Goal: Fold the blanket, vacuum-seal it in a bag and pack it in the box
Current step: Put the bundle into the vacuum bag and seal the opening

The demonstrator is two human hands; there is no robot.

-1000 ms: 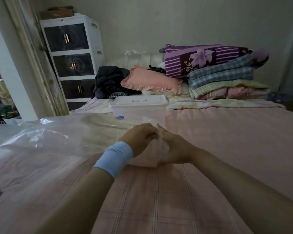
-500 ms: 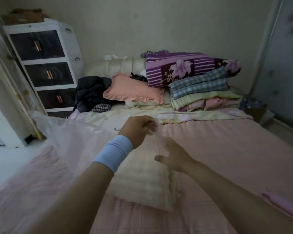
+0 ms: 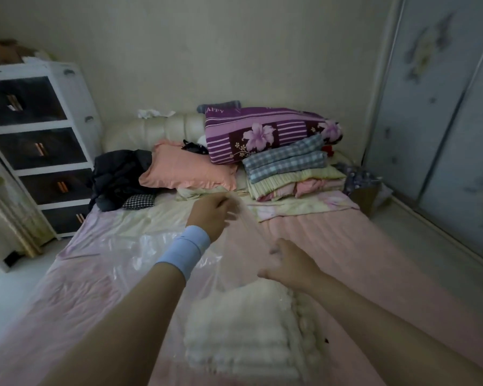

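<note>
- Pink-sheeted bed (image 3: pixel 346 246) fills the room ahead, with a white plastic drawer unit (image 3: pixel 39 143) on its left and a stack of folded quilts (image 3: pixel 287 165) up by the headboard.
- Low and centre, there's the cream, fluffy folded blanket (image 3: pixel 243 330), flat on the sheet and, by the look of it, inside the clear plastic vacuum bag (image 3: pixel 117 246).
- Left hand (image 3: pixel 208 213), with a light-blue wristband (image 3: pixel 183 252) on that wrist, is high and far out. Its fingers are curled, pinching the bag's edge, and the film tents up from the blanket to it.
- Right hand (image 3: pixel 290 264) hangs lower, just beyond the blanket's far edge, right at the film. The fingertips are blurred, so I cannot tell if it grips or only touches.
- Key relation: the blanket lies nearer the person than both hands and below them, with the right hand the closer of the two.
- Its long axis looks to run near-to-far, with the folded ridges lying crosswise. The held edge of the bag points up towards the headboard, and the slack spreads leftward over the bed.
- My read: settle the blanket deeper, then press the mouth closed. No box in view.
</note>
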